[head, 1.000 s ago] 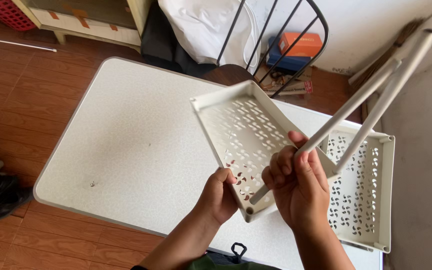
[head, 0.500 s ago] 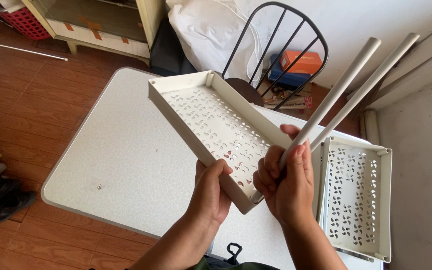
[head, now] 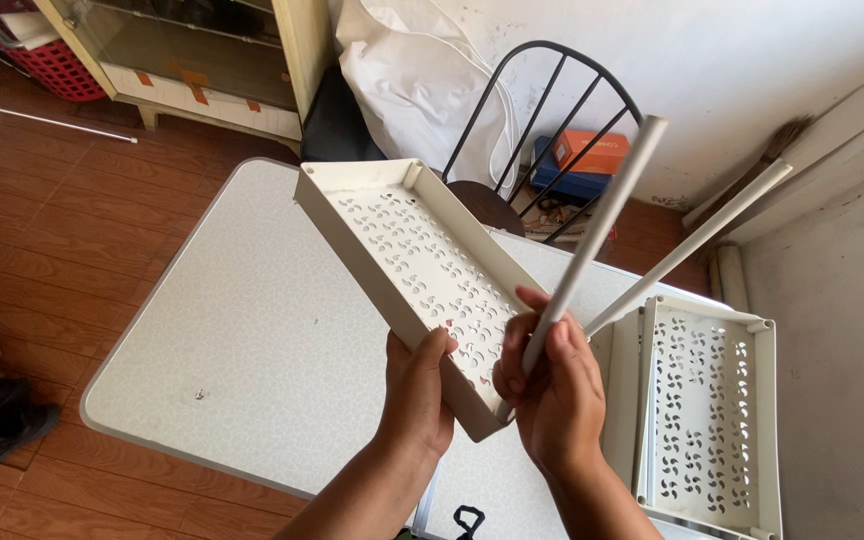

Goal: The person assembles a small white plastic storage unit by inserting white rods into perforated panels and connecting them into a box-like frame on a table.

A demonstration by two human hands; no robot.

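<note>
Above the counter: tray and poles in hand

Left hand (head: 417,395) grips the near end of a tilted perforated tray (head: 417,270). Right hand (head: 552,395) closes around two poles (head: 602,225) at the tray's corner. Another tray (head: 707,410) lies on the counter (head: 252,330); a chair (head: 552,130) stands behind.

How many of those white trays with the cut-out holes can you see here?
2. One tray is held tilted above the table in the left hand; the second tray lies on the table at the right. More may sit beneath it.
</note>
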